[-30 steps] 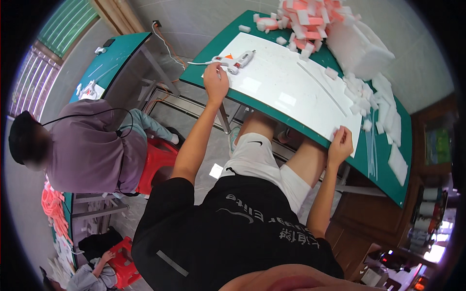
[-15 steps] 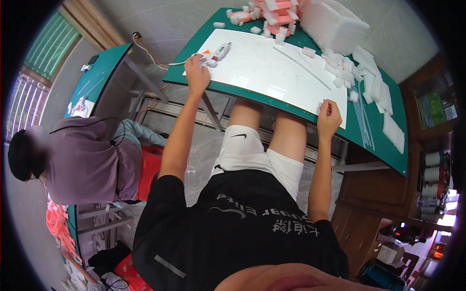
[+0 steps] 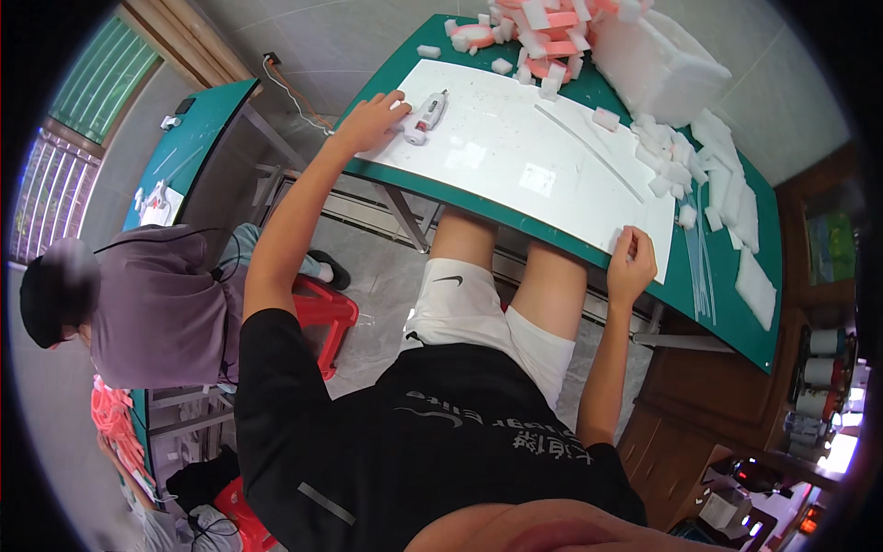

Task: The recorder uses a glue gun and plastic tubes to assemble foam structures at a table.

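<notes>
White plastic glue gun [image 3: 426, 117] is lying upper centre on the white sheet [image 3: 515, 161]; my left hand [image 3: 370, 122], open, is touching it. My right hand [image 3: 630, 267] is curling, gripping the sheet's edge. Grasping the gun's handle squarely would help.

Black short-sleeved T-shirt, pale printed lettering across chest, small grey diagonal stripe near left hem. White shorts, small dark emblem on left leg. Forearms bare up to left hand [image 3: 372, 120] and right hand [image 3: 631, 267]; no gloves, watch or rings visible.
</notes>
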`<move>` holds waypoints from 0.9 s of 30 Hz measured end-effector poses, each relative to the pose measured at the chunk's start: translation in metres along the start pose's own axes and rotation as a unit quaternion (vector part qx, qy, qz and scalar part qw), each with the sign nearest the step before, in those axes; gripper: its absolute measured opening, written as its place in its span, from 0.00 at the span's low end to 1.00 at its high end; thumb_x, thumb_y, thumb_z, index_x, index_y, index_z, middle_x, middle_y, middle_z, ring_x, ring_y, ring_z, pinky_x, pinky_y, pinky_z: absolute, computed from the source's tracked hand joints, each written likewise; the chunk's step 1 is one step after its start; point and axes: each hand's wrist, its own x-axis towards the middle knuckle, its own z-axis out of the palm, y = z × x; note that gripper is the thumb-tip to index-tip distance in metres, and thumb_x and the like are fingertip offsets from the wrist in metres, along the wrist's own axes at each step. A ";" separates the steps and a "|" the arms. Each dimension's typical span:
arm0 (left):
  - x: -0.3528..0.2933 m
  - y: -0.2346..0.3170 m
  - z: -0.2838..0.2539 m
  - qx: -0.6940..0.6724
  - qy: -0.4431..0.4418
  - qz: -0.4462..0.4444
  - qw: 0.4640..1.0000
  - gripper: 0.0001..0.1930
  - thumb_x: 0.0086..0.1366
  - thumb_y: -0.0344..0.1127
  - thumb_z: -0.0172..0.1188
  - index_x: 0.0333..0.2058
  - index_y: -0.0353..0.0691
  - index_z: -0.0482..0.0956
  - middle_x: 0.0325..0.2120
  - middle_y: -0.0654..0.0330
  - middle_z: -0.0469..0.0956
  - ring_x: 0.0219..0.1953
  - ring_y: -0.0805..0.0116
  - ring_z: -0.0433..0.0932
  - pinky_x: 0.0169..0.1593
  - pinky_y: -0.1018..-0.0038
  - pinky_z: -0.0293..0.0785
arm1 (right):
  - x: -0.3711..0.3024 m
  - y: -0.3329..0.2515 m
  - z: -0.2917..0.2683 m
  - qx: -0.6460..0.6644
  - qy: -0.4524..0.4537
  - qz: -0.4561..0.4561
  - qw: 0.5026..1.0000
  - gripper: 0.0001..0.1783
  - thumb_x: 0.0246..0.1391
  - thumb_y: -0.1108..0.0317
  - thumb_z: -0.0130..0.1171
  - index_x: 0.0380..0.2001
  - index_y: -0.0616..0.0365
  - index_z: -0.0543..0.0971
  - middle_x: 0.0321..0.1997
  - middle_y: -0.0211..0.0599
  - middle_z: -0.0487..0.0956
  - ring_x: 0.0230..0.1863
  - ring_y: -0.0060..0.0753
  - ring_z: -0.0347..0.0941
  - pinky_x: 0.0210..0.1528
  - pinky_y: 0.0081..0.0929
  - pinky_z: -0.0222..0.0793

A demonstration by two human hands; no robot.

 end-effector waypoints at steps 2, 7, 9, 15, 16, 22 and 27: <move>-0.001 0.008 0.001 -0.007 0.045 -0.014 0.999 0.25 0.57 0.29 0.62 0.55 0.40 0.72 0.57 0.50 0.69 0.50 0.46 0.76 0.54 0.57 0.75 | 0.000 -0.001 0.000 0.007 -0.002 -0.006 1.000 0.07 0.63 0.72 0.59 0.36 0.65 0.82 0.32 0.41 0.82 0.30 0.34 0.80 0.36 0.28 0.76; 0.013 0.020 -0.008 -0.225 0.182 -0.174 0.941 0.18 0.60 0.33 0.59 0.48 0.32 0.74 0.44 0.44 0.77 0.43 0.45 0.79 0.47 0.59 0.74 | 0.001 -0.002 0.001 -0.026 0.003 -0.009 1.000 0.06 0.63 0.73 0.60 0.36 0.66 0.82 0.32 0.42 0.82 0.29 0.34 0.79 0.34 0.28 0.75; 0.022 0.021 -0.021 -0.262 0.185 -0.218 0.922 0.18 0.60 0.35 0.59 0.46 0.31 0.77 0.40 0.42 0.78 0.44 0.43 0.79 0.47 0.57 0.74 | 0.001 -0.003 0.002 -0.021 0.002 -0.003 1.000 0.06 0.63 0.74 0.60 0.36 0.66 0.82 0.32 0.42 0.82 0.29 0.34 0.79 0.33 0.28 0.75; 0.035 0.029 -0.047 -0.261 0.189 -0.294 0.900 0.18 0.59 0.38 0.59 0.42 0.29 0.80 0.38 0.40 0.79 0.43 0.41 0.79 0.49 0.55 0.73 | 0.000 -0.006 0.005 -0.053 0.008 0.000 0.999 0.05 0.63 0.74 0.60 0.36 0.66 0.82 0.31 0.40 0.81 0.28 0.34 0.77 0.32 0.27 0.73; 0.035 0.030 -0.047 -0.255 0.192 -0.299 0.899 0.18 0.59 0.38 0.59 0.42 0.30 0.80 0.38 0.40 0.79 0.43 0.41 0.79 0.49 0.55 0.72 | 0.000 -0.006 0.005 -0.057 0.007 0.003 0.998 0.05 0.63 0.74 0.60 0.36 0.66 0.82 0.31 0.40 0.81 0.28 0.34 0.77 0.32 0.27 0.73; 0.036 0.029 -0.046 -0.236 0.190 -0.308 0.902 0.18 0.58 0.38 0.58 0.41 0.30 0.80 0.38 0.41 0.79 0.42 0.41 0.79 0.49 0.54 0.72 | 0.001 -0.005 0.006 -0.066 -0.002 0.021 0.998 0.08 0.64 0.69 0.60 0.37 0.64 0.83 0.32 0.39 0.82 0.30 0.31 0.78 0.32 0.26 0.73; 0.040 0.026 -0.049 -0.296 0.165 -0.319 0.885 0.19 0.58 0.40 0.59 0.43 0.30 0.80 0.39 0.41 0.80 0.42 0.43 0.80 0.47 0.57 0.74 | 0.000 -0.005 0.006 -0.072 -0.004 0.028 0.997 0.09 0.64 0.69 0.60 0.37 0.64 0.83 0.32 0.39 0.82 0.30 0.32 0.78 0.33 0.27 0.73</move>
